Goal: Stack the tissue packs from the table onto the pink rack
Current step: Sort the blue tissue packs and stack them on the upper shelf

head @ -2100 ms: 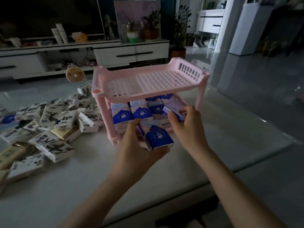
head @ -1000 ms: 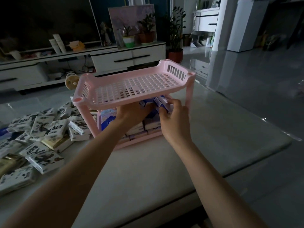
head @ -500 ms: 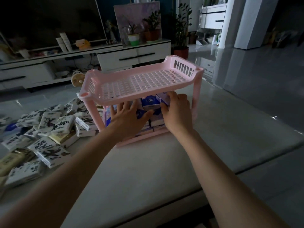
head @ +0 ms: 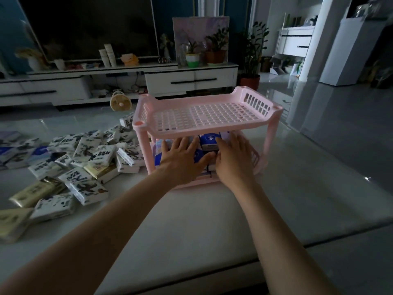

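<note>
A two-tier pink rack (head: 274,112) stands on the white table (head: 191,226). Its top shelf is bare. Blue tissue packs (head: 209,140) are stacked on the lower shelf. My left hand (head: 180,158) lies flat with spread fingers against the front of that stack. My right hand (head: 234,160) presses the stack beside it, fingers straight. A heap of white, black-printed tissue packs (head: 93,154) lies on the table left of the rack, with a few beige packs (head: 32,192) nearer me.
Behind the table stands a white TV cabinet (head: 191,79) with potted plants and a dark screen above. A small round fan (head: 118,102) sits on the floor. The table's front edge runs across the lower right, with glossy floor beyond.
The blue packs that both hands held in front of the rack are now on the lower shelf. My fingers have opened and lie flat against the stack.
</note>
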